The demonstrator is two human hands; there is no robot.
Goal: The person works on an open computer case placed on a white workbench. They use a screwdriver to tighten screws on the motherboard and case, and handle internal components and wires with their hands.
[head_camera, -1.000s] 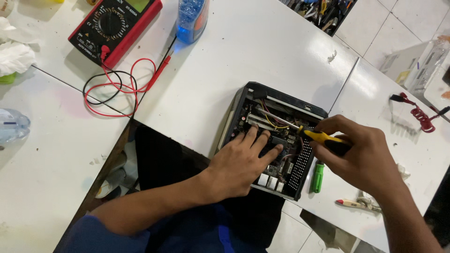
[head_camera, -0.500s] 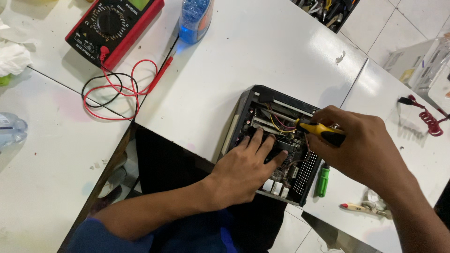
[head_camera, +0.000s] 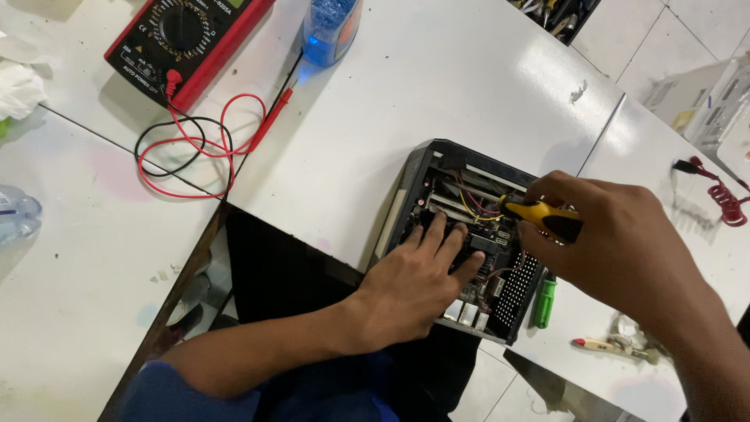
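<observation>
An opened black electronics case [head_camera: 412,181] with circuit boards and coloured wires inside lies at the edge of the white table [head_camera: 437,86]. My left hand [head_camera: 418,283] rests flat on the boards inside it, fingers spread. My right hand [head_camera: 617,238] grips a yellow-and-black screwdriver [head_camera: 539,215], its tip pointing into the case near the wires. A green lighter-like object [head_camera: 544,302] lies just right of the case.
A red multimeter [head_camera: 183,39] with red and black leads [head_camera: 207,144] sits at the upper left, beside a blue-tinted plastic bottle [head_camera: 328,31]. A red coiled cable [head_camera: 723,195] and a small tool [head_camera: 609,345] lie to the right. A dark gap separates the table sections.
My right hand with the screwdriver has shifted slightly up and left over the case. My left hand stays pressed on the boards.
</observation>
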